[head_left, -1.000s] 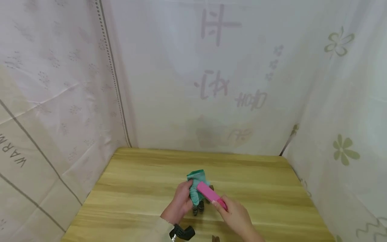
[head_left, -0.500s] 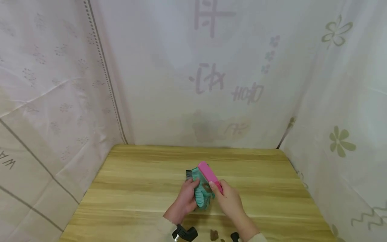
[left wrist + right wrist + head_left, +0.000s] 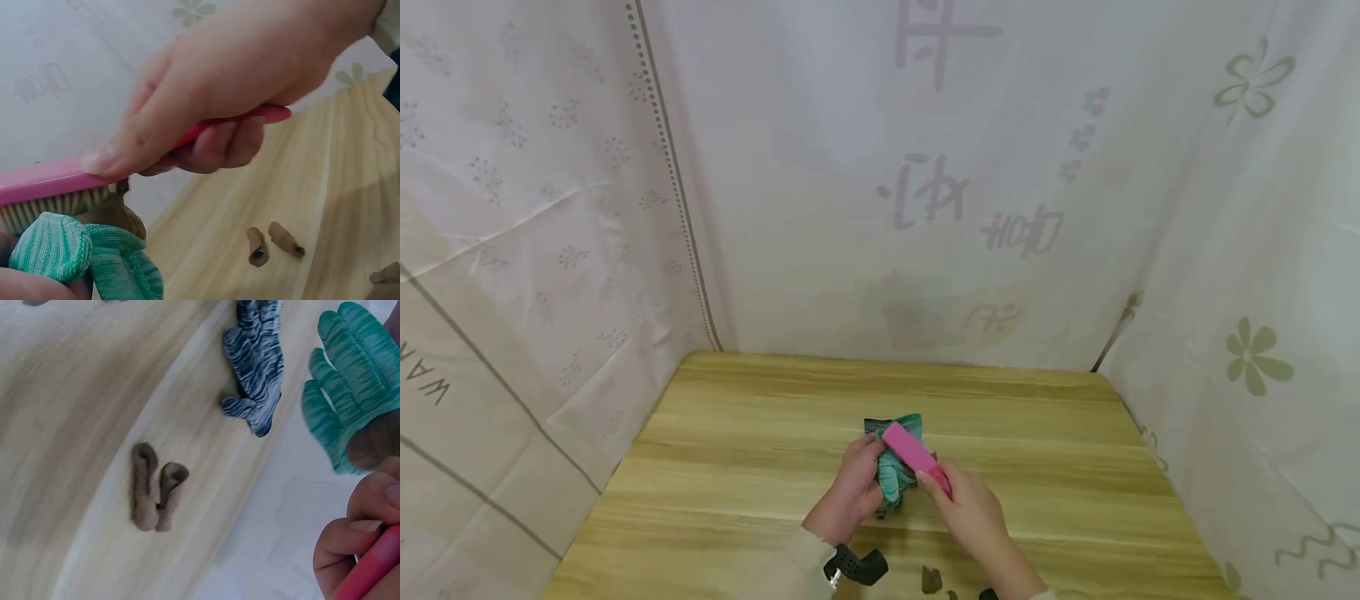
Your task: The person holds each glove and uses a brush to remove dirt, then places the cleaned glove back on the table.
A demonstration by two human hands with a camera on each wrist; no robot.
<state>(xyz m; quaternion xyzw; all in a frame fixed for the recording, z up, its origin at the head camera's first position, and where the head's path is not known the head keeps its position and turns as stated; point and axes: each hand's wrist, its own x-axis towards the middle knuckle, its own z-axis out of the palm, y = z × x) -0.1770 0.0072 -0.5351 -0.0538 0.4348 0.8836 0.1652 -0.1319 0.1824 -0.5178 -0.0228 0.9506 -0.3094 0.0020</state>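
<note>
In my left hand [image 3: 848, 485] I grip a green knit glove [image 3: 891, 482], with the thumb along its edge. A brown patch [image 3: 375, 442] shows on the glove in the right wrist view. My right hand [image 3: 973, 510] holds a pink brush [image 3: 910, 448] by its handle. Its pale bristles [image 3: 53, 205] face down against or just over the glove; contact is hard to tell. Part of the glove is hidden behind the brush and the left hand. A black-and-white knit glove [image 3: 257, 362] lies on the table beyond, mostly covered in the head view.
Two brown rolled, finger-like pieces [image 3: 145, 487] lie on the wooden table [image 3: 737, 467] near its front, with more brown bits [image 3: 386, 281] at the left wrist view's right edge. Patterned cloth walls [image 3: 820, 208] rise around the table's back and sides.
The brush has gone up over the glove towards the cuff, then come slightly back down. The glove has shifted and creased in the left hand. Both hands keep their hold.
</note>
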